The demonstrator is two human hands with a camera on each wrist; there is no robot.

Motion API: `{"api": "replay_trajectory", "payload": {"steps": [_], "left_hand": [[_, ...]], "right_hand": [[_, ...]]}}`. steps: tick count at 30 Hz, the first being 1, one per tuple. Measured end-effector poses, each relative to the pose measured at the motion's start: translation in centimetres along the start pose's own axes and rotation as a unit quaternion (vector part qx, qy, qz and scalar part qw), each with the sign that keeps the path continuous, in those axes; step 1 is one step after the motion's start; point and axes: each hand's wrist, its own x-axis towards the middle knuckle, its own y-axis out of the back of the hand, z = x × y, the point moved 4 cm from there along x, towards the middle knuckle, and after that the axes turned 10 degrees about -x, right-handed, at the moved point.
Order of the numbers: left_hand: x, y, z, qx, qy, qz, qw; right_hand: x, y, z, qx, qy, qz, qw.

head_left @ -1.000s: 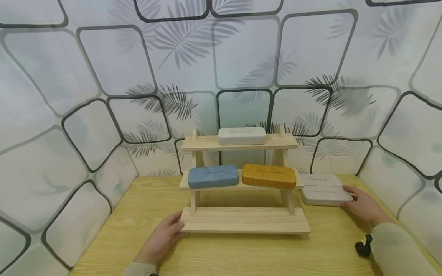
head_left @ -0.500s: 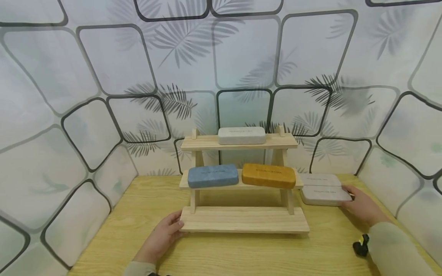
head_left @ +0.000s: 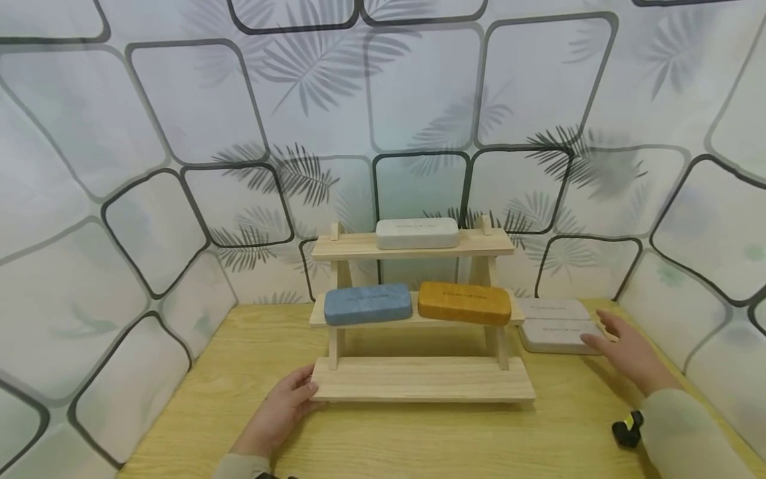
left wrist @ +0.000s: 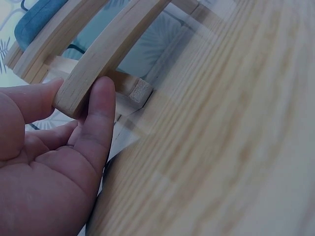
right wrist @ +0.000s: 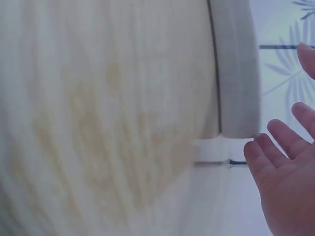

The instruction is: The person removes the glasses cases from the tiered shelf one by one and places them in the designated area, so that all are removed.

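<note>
A three-tier wooden display stand (head_left: 421, 380) stands mid-table. My left hand (head_left: 280, 410) pinches the left end of its bottom board; the left wrist view shows the thumb and fingers on either side of the board end (left wrist: 81, 81). At the right, my right hand (head_left: 630, 356) hovers with fingers spread at the right end of two pale grey glasses cases (head_left: 562, 336), which lie side by side, one behind the other. The right wrist view shows its fingertips (right wrist: 256, 152) near the end of a pale case (right wrist: 239, 69), holding nothing.
On the stand's middle tier lie a blue case (head_left: 368, 304) and an orange case (head_left: 464, 303), both printed with small lettering. A whitish case (head_left: 417, 233) sits on the top tier. Patterned curtain walls (head_left: 425, 93) enclose the wood-grain table (head_left: 239, 372) at back and sides.
My right hand has let go of the grey cases' right end and spread its fingers. The left hand still holds the stand, and the cases lie where they were.
</note>
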Motion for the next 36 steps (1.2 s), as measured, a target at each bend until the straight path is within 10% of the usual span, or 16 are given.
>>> {"api": "replay_trajectory", "payload": {"steps": [36], "left_hand": [[0.0, 0.1, 0.0, 0.010, 0.012, 0.014, 0.9998]], "right_hand": [[-2.0, 0.8, -15.0, 0.043, 0.203, 0.047, 0.9770]]}}
